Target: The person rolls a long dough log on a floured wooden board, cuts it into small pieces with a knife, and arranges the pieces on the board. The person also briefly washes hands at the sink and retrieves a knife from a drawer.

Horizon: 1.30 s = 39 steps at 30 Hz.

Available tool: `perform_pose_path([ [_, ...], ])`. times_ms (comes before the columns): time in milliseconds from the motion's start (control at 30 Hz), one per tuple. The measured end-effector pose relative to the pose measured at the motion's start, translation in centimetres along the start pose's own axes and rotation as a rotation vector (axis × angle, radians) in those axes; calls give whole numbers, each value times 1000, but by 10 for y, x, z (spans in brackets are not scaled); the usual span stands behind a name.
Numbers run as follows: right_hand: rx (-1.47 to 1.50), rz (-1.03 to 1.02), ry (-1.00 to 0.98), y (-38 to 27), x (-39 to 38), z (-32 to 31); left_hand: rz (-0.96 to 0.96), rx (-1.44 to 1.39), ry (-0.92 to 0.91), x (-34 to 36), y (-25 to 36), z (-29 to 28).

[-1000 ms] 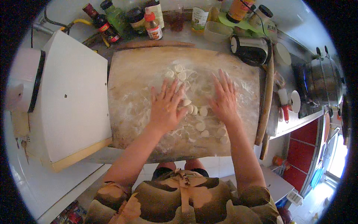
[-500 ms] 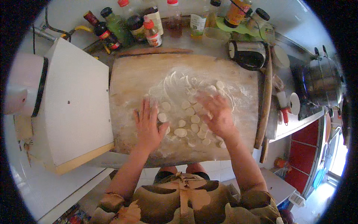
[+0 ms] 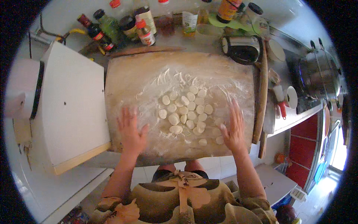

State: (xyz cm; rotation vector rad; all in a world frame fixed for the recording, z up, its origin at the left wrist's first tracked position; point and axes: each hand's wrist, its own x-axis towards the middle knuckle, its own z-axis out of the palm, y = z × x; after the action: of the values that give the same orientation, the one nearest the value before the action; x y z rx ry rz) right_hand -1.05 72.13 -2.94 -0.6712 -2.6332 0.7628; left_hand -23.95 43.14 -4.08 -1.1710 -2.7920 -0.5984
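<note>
Many small round pieces of dough [image 3: 183, 110] lie clustered mid-board, dusted with flour. A few stray pieces [image 3: 202, 142] sit toward the near right. They rest on a large wooden board [image 3: 130, 69] streaked with loose flour [image 3: 167, 77]. To the left of the cluster is my left hand [image 3: 131, 132], fingers spread and slightly blurred, holding nothing. My right hand [image 3: 235, 128] is on the other side, its fingers stretched forward and empty, close to dough pieces at the right. Both palms face down or inward over the board.
A white box-like panel [image 3: 74, 108] borders the board's left. Behind stand several bottles [image 3: 145, 33], a thin wooden stick [image 3: 149, 50] and a black-and-silver appliance [image 3: 242, 48]. Along the right are a long wooden bar [image 3: 263, 93], a red-handled utensil [image 3: 281, 104] and a steel pot [image 3: 320, 74].
Both hands have moved apart, the left one leftward and the right one rightward, off the dough. More pieces now show between them, some shifted. The view has tilted slightly.
</note>
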Motion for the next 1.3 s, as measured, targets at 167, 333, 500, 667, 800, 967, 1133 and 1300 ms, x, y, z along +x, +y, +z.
perform_pose_path([
  [167, -166, 142, -259, -48, -17, 23, -147, 169, -71, -38, -4, 8],
  [333, -101, 29, -35, -50, 36, 46, 95, -437, 28, 19, 52, 33],
  [500, -78, -142, -224, -37, -12, 32, 202, -102, -238, -8, 43, 2],
  [667, -233, -44, -216, -61, 13, 42, 192, -19, -40, 37, 29, 24],
  [800, -69, -148, -98, -49, 28, 21, 349, -209, -20, 39, 46, 16],
  [967, -16, -155, -44, -45, 19, 29, 387, -241, -34, 24, 68, 21],
  [1133, 44, -289, -136, -79, 40, 43, 392, -210, -94, 16, 73, 12],
  [1300, -64, -480, -255, -96, 64, 53, 270, -326, -36, -1, 65, 20],
])
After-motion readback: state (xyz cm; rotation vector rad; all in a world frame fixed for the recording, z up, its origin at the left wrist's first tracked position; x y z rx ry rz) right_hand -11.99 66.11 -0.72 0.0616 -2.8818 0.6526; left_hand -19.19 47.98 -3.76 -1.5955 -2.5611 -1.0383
